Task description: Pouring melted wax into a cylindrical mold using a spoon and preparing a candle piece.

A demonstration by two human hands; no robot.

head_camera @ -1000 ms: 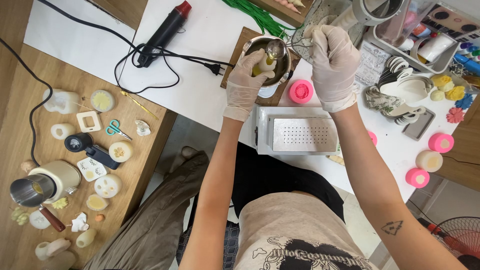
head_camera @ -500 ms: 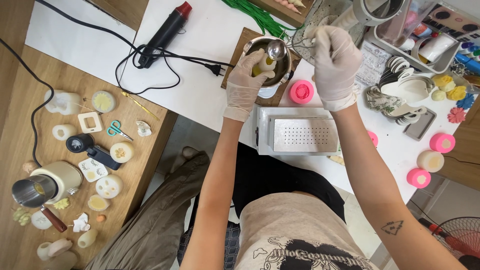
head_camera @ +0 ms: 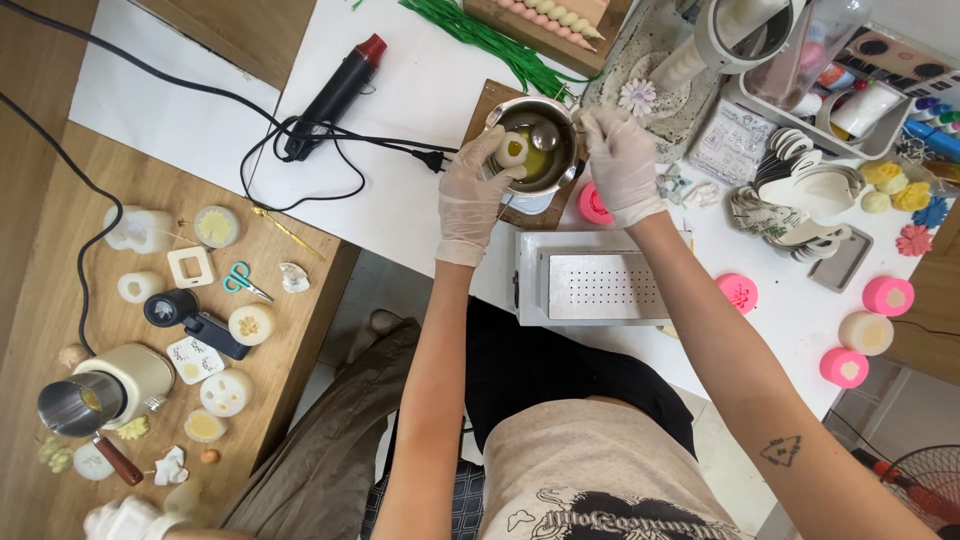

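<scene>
Over metal pot [head_camera: 545, 150] at far edge of white table [head_camera: 420, 110]: left hand [head_camera: 470, 195], gloved, fingers closed around pale round candle [head_camera: 514, 149], held above yellow liquid to catch drips; right hand [head_camera: 622, 165] pinching spoon [head_camera: 546, 135] handle, bowl tilted toward candle.

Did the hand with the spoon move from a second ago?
Yes, a little. The right hand sat above the metal pot's far right edge; it is now lower, beside the rim, and the spoon dips into the pot.
</scene>
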